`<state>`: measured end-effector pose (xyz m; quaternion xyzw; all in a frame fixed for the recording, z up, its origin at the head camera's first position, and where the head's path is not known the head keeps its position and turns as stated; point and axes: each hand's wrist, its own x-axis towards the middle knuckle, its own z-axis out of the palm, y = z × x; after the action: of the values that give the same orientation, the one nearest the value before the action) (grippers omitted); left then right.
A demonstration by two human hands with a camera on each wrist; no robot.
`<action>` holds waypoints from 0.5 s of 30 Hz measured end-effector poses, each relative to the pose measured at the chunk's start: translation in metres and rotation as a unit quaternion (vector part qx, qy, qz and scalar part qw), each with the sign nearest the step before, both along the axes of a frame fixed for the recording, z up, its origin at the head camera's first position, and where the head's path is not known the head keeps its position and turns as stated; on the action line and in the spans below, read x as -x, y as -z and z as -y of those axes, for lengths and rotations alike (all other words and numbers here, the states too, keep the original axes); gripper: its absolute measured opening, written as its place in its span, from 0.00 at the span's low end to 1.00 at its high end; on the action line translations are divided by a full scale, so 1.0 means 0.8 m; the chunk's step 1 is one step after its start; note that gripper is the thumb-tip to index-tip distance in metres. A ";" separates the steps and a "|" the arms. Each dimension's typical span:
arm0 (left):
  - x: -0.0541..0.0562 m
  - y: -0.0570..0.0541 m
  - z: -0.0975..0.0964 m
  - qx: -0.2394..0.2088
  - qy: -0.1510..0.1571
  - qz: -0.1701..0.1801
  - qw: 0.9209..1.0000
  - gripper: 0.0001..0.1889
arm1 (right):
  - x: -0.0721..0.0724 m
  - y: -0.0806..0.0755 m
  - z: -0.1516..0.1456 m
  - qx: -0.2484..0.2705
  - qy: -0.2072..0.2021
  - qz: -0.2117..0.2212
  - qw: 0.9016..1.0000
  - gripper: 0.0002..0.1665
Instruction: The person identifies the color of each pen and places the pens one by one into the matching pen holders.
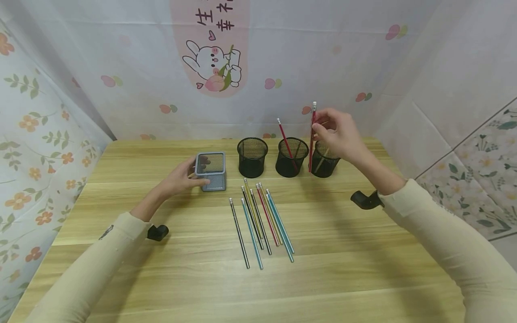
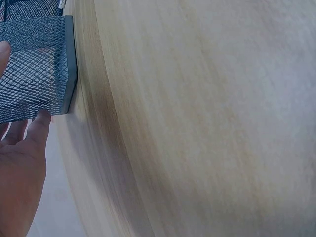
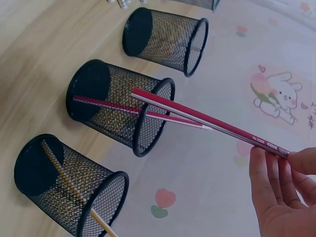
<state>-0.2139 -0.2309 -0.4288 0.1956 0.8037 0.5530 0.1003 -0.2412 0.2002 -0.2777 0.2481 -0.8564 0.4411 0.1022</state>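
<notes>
My right hand (image 1: 337,132) pinches a red pencil (image 3: 212,124) near its white eraser end. The pencil stands nearly upright in the head view, its lower end between the middle black mesh pen cup (image 1: 290,167) and the right black mesh pen cup (image 1: 324,168). Another red pencil (image 1: 284,134) leans in the middle cup. A yellow pencil (image 3: 66,175) leans in the right cup, which my hand partly covers. At the left, my left hand (image 1: 181,177) holds a grey square mesh pen holder (image 1: 214,183), thumb on its front and fingers at its far left side.
A third black mesh pen cup (image 1: 251,168) stands to the left of the middle one. Several black, blue, gold and red pencils (image 1: 264,220) lie loosely side by side on the wooden table (image 1: 181,278). A printed curtain (image 1: 137,58) hangs behind the table.
</notes>
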 end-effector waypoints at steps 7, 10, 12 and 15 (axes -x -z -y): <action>-0.001 -0.001 0.000 0.000 -0.002 0.002 1.000 0.37 | 0.005 -0.010 0.003 0.016 0.021 -0.008 1.000 0.09; -0.001 -0.002 0.000 0.001 -0.002 0.001 1.000 0.37 | 0.007 -0.013 0.005 0.036 0.021 -0.020 0.999 0.09; -0.002 -0.002 -0.001 0.002 -0.002 -0.001 1.000 0.37 | 0.009 -0.013 0.007 0.050 0.021 -0.025 0.998 0.09; -0.001 -0.002 -0.001 0.004 -0.001 -0.004 1.000 0.36 | 0.012 -0.011 0.007 0.067 0.023 -0.033 0.997 0.09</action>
<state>-0.2127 -0.2301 -0.4270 0.1966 0.8062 0.5495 0.0978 -0.2507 0.1946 -0.2692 0.2355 -0.8266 0.4864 0.1570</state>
